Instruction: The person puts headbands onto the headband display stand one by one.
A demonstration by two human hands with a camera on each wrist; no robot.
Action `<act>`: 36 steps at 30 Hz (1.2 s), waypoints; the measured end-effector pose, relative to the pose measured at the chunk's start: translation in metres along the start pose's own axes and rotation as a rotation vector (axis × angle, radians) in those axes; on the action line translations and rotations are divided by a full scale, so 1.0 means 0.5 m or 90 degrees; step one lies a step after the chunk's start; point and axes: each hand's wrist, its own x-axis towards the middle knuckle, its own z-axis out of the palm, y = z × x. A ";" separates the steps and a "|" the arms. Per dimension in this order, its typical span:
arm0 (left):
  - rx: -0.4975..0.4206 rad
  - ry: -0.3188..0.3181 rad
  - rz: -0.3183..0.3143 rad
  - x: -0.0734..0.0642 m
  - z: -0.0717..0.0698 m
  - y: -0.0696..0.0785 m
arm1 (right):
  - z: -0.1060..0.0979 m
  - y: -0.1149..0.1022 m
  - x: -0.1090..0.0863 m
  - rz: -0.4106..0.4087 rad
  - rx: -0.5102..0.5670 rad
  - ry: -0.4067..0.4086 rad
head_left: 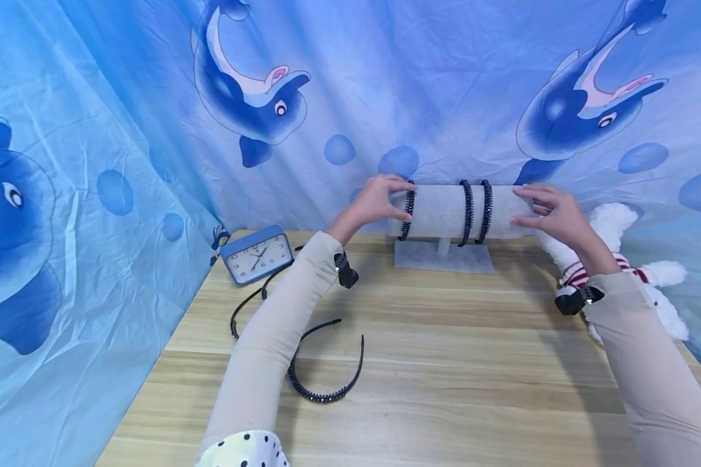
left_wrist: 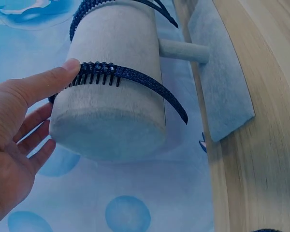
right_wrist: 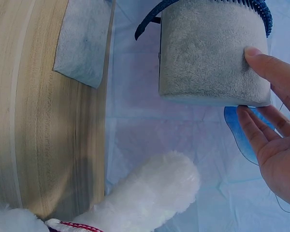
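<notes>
A grey plush headband stand (head_left: 435, 211) has a horizontal roll on a short post and flat base (head_left: 473, 261). Three dark beaded, toothed headbands hang over the roll. My left hand (head_left: 378, 200) pinches the leftmost headband (left_wrist: 147, 87) near the roll's left end, thumb on its beaded band, other fingers behind the roll. The other two, a middle headband (head_left: 467, 211) and a right-hand headband (head_left: 487, 211), sit close together right of centre. At the right end my right hand (head_left: 556, 213) grips the roll, thumb on the plush front and fingers round the end and back.
Two more headbands lie on the wooden table: one near headband (head_left: 321, 397) and one farther headband (head_left: 235, 321) partly behind the left sleeve. A blue clock (head_left: 258, 255) stands back left. A white plush toy (head_left: 666, 301) sits by the right forearm. Dolphin-print curtain (head_left: 350, 84) hangs behind.
</notes>
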 end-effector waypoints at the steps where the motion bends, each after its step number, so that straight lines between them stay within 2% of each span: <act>1: 0.001 -0.002 0.002 0.002 0.001 0.002 | 0.000 0.000 0.000 0.001 0.000 0.000; 11: -0.018 0.010 0.007 0.018 0.018 0.009 | 0.000 -0.004 -0.004 -0.003 -0.004 0.002; 21: -0.030 -0.004 -0.010 0.041 0.044 0.031 | 0.005 -0.001 -0.006 -0.020 -0.008 0.020; 27: -0.046 0.004 0.013 0.055 0.062 0.039 | 0.005 0.001 -0.003 -0.019 -0.008 0.019; 36: -0.007 0.004 0.028 0.070 0.082 0.058 | 0.002 -0.003 -0.004 -0.016 -0.005 0.012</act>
